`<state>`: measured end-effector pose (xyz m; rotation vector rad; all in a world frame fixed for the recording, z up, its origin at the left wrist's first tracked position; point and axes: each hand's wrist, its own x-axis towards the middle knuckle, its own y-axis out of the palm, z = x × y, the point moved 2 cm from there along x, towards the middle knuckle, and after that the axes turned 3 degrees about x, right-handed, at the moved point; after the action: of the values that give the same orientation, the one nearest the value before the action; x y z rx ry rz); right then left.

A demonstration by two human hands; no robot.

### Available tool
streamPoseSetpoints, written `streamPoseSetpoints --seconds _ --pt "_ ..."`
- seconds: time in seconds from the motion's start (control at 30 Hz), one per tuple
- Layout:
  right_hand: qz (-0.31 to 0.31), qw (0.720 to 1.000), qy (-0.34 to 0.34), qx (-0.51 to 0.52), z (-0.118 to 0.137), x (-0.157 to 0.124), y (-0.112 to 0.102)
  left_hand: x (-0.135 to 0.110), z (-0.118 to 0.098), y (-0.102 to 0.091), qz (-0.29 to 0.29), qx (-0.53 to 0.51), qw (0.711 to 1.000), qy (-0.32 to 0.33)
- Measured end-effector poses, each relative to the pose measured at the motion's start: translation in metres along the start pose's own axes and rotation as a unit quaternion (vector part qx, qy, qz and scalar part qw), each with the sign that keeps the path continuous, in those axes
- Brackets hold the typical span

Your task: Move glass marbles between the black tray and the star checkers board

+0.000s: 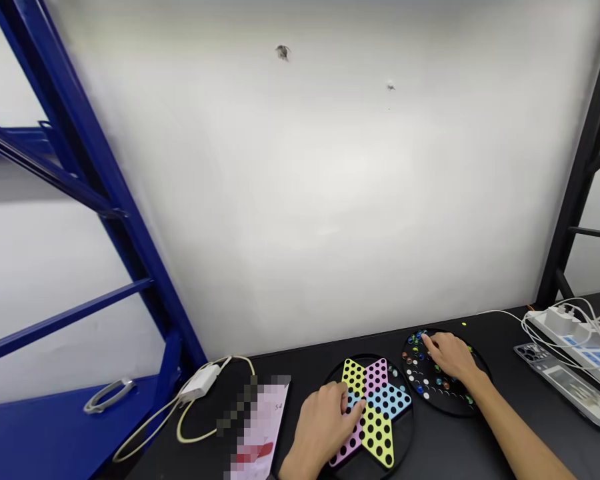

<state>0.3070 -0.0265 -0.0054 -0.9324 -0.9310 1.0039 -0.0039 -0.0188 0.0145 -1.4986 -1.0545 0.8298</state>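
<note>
A star-shaped Chinese checkers board (pixel 379 433) in yellow, pink and blue, with black holes, lies over a round black base on the table. My left hand (pixel 323 423) rests on its left side, fingers bent and the thumb apart from them, with nothing visible in it. To the right is a round black tray (pixel 443 405) that holds several coloured glass marbles (pixel 420 389), with blue ones near its far left rim. Over this tray is my right hand (pixel 447 353), its fingers bent together close to those blue marbles. What its fingertips hold, if anything, is too small to make out.
A pink booklet (pixel 265 427), partly blurred, lies left of the board beside a white adapter (pixel 200 383) with a looped cable. On the right are a grey phone-shaped case (pixel 567 387) and a white power strip (pixel 580 340) with tangled cables. A white wall (pixel 305 200) stands behind the table.
</note>
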Motion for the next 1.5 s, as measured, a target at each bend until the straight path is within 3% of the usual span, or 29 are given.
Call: streamPoseSetpoints --seconds 0.13,0.2,0.33,0.43,0.7,1.1,1.3,1.5 --pt "-0.043 0.999 0.0 -0.014 0.013 -0.003 -0.002 -0.001 -0.001 -0.002 0.001 0.002 1.0 -0.004" --pt "-0.057 0.998 -0.033 -0.008 0.028 -0.007 0.0 -0.001 -0.002 -0.003 -0.001 0.001 1.0 -0.002" --pt "0.01 0.985 -0.162 0.063 0.066 -0.021 0.014 0.0 -0.003 -0.003 -0.001 0.003 1.0 -0.001" --pt "0.056 0.98 -0.181 0.054 0.082 -0.029 0.021 0.0 -0.003 -0.002 0.002 0.009 1.0 0.001" --pt "0.136 0.971 -0.178 0.088 0.073 -0.025 0.021 0.0 -0.002 -0.001 -0.003 0.001 1.0 0.004" --pt "0.102 0.975 -0.197 0.015 0.079 -0.026 0.019 -0.001 -0.003 -0.002 -0.002 -0.005 1.0 0.005" --pt "0.098 0.972 -0.21 0.033 0.076 -0.025 0.022 0.001 -0.002 -0.001 -0.003 0.001 1.0 0.004" --pt "0.036 0.972 -0.229 0.038 0.077 -0.025 0.024 0.0 -0.001 -0.001 0.003 0.002 1.0 0.0"
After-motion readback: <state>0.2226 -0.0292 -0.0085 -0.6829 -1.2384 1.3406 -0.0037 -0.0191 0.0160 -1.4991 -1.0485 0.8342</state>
